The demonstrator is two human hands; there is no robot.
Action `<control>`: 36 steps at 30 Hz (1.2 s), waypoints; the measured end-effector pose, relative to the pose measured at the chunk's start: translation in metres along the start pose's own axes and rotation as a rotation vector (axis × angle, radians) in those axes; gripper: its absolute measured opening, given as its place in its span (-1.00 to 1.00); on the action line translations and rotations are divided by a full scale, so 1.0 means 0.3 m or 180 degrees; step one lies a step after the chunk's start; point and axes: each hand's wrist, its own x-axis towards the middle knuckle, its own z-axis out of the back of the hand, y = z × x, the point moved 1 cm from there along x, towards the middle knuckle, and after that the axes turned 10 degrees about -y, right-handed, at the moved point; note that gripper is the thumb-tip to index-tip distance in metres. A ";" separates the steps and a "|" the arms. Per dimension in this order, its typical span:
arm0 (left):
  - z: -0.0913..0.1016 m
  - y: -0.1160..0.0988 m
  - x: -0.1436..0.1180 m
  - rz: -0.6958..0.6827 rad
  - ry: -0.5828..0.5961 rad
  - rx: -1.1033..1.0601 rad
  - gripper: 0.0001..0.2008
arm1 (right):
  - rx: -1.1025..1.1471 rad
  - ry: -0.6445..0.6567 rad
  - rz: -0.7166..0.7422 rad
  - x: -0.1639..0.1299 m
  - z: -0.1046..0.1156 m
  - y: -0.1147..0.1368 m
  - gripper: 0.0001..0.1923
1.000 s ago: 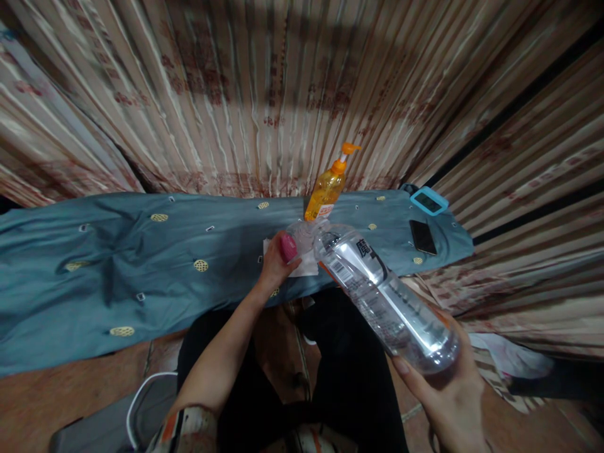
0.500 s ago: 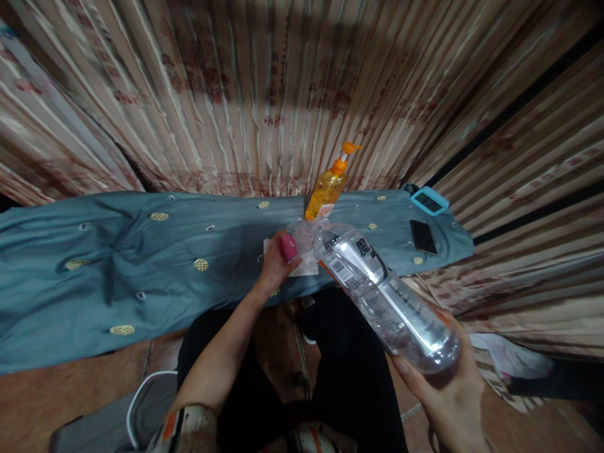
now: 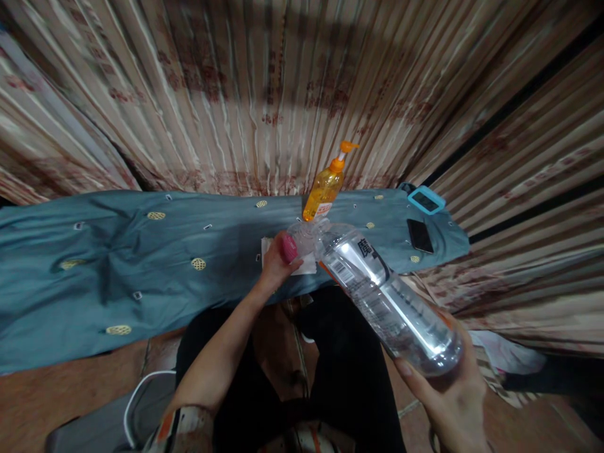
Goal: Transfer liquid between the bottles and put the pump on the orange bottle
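Bottle (image 3: 396, 302): base in right hand's (image 3: 450, 396) grip, long axis slanting away leftward, neck over surface (image 3: 117, 245). Left hand (image 3: 276, 261), nearer the neck, grips pink piece (image 3: 289, 247) beside it; neck contact unclear amid clear plastic (image 3: 306, 236). Versus earlier frame: both grips unchanged; view shifted slightly.

1. From here I count two bare hands: one left hand (image 3: 277, 263), one right hand (image 3: 453, 387);
2. one large clear bottle (image 3: 389, 305);
3. one orange pump bottle (image 3: 324, 192);
4. one pink object (image 3: 289, 248);
5. one white sheet (image 3: 309, 265);
6. one black phone (image 3: 419, 236);
7. one blue-framed device (image 3: 426, 201);
8. one white cable (image 3: 134, 397).
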 end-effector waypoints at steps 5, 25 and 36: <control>0.006 -0.024 -0.001 0.0072 0.0066 -0.0015 -0.19 | -0.0015 -0.0008 0.0127 0.000 -0.002 0.000 -0.11; -0.019 0.040 -0.012 0.0135 -0.0046 -0.0345 -0.13 | 0.0209 -0.0186 -0.0044 -0.006 -0.020 0.047 -0.11; -0.006 0.015 -0.008 0.0167 0.0035 -0.0331 -0.17 | 0.0347 -0.0153 -0.0169 -0.006 -0.037 0.042 -0.10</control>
